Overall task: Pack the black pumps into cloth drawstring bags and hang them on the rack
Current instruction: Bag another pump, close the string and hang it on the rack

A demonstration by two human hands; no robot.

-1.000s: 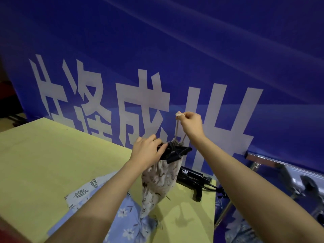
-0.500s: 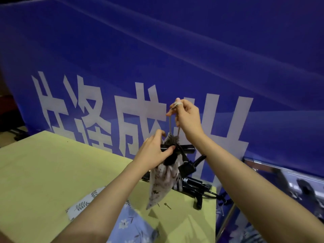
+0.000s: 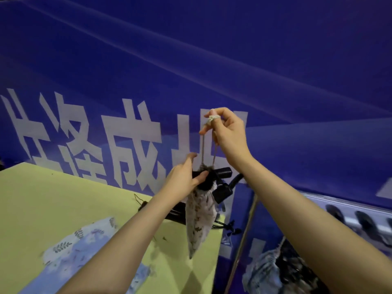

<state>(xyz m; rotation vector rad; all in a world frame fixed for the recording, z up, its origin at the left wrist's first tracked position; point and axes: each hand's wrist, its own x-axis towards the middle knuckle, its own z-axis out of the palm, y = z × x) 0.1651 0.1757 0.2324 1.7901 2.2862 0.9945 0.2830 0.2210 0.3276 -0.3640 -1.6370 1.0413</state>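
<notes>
Patterned drawstring bag (image 3: 199,217): held in the air above the far right corner of the yellow-green table (image 3: 42,204), mouth gathered, tip hanging down. Black pump (image 3: 220,177): mostly inside, handle and hose end jutting out to the right of the cinched mouth (too long to be swallowed whole, apparently). Drawstring (image 3: 209,145): taut, looped round the fingers above.
Right hand (image 3: 228,132): raised, fingers curled on the string loop, seemingly pulling up to tighten. Left hand (image 3: 185,177): clamped round the bag's neck and pump, likely bracing against that pull.
Second black pump (image 3: 176,213): lying on the table behind the bag, unpacked.
Floral cloth bags (image 3: 84,251): flat on the near table, presumably awaiting use.
Metal rack (image 3: 360,217): low right, dark hooks along its rail; filled bag (image 3: 275,270) hanging beneath.
Blue banner (image 3: 191,60): backdrop.
</notes>
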